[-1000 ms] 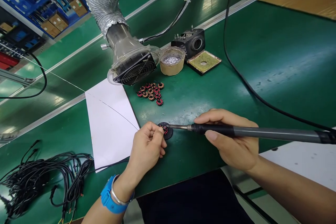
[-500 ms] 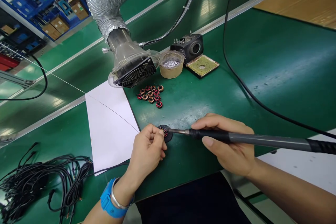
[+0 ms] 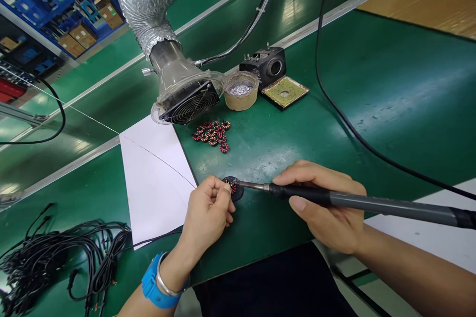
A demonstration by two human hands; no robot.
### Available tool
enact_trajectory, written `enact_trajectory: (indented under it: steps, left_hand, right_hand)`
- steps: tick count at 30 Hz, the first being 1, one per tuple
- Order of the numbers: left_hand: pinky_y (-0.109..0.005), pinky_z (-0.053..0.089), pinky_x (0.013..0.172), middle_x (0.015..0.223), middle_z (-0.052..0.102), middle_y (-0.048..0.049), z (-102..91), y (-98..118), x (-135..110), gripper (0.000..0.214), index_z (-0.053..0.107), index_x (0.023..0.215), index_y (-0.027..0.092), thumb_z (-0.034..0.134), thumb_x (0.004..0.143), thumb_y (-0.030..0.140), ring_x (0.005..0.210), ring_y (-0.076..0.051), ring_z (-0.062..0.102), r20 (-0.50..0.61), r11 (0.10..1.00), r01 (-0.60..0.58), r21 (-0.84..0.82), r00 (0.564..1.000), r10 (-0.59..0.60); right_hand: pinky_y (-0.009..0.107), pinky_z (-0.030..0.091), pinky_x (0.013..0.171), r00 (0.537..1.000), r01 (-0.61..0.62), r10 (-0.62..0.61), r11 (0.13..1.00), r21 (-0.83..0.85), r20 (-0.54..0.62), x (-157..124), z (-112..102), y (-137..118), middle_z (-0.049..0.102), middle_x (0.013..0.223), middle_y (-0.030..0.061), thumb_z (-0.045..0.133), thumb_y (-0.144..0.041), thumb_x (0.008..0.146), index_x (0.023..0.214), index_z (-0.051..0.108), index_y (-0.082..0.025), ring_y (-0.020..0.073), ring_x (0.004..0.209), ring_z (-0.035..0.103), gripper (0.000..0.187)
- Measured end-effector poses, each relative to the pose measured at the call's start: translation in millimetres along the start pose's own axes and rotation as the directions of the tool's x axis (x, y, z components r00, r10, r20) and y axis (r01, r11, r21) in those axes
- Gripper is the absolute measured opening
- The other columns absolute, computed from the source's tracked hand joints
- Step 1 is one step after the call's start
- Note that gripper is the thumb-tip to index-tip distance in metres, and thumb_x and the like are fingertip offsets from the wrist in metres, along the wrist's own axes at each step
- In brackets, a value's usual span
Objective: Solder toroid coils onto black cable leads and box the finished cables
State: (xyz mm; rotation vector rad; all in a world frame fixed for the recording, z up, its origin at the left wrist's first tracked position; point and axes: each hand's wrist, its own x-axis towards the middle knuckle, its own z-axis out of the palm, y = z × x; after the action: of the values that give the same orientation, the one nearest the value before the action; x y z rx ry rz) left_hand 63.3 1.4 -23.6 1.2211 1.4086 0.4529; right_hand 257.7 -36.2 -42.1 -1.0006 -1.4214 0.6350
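Observation:
My right hand [image 3: 330,208] is closed around a soldering iron [image 3: 390,206], whose metal tip points left. That tip is at a small red-and-black wound ring coil [image 3: 233,187] lying on a round black pad [image 3: 238,194]. Pinched fingers of my left hand [image 3: 208,203] are at the coil's left edge. A thin solder wire [image 3: 156,154] comes down from the upper left into this hand. One black cable [image 3: 159,237] also leads under the hand; its end is hidden by the fingers. Several similar coils [image 3: 211,133] lie in a loose pile beyond the pad.
A fume extractor hood [image 3: 186,94] hangs above a white sheet [image 3: 156,183]. Behind the coils stand a tan bowl [image 3: 241,99], a black iron stand [image 3: 264,67] and a yellow sponge tray [image 3: 285,92]. Bundled black cables [image 3: 67,252] lie at left; the iron's cord [image 3: 345,121] arcs at right.
The soldering iron has tilted slightly, its rear end now lower, and my right hand has shifted a little right. My left hand stays nearly still. The whole view has shifted slightly.

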Motion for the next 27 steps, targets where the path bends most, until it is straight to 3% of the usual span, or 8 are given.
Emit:
enact_trajectory:
  steps: [17,27]
  left_hand:
    - [-0.014,0.039,0.037,0.056,0.056,0.0051,-4.0,1.0,0.3,0.022,0.051,0.077,0.018,0.048,0.091,0.035,0.039,-0.006,0.05,0.029,1.0,0.002,-0.008,1.0,-0.002]
    - [-0.015,0.04,0.035,0.057,0.056,0.0048,-10.8,-0.4,2.5,0.024,0.052,0.082,0.018,0.043,0.092,0.037,0.037,-0.007,0.048,0.066,0.998,0.026,0.055,0.997,-0.03]
  right_hand:
    - [0.031,0.039,0.051,0.998,0.036,-0.037,0.999,-0.021,-0.057,12.6,-3.5,3.5,0.06,0.071,0.0023,0.055,-0.018,0.082,0.097,0.066,-0.021,0.0158,0.056,0.051,0.019]
    - [0.035,0.05,0.062,0.958,0.273,-0.287,0.92,-0.282,-0.007,64.8,-22.3,16.0,0.069,0.085,0.0045,0.06,-0.022,0.085,0.11,0.068,-0.024,0.0197,0.07,0.061,0.026]
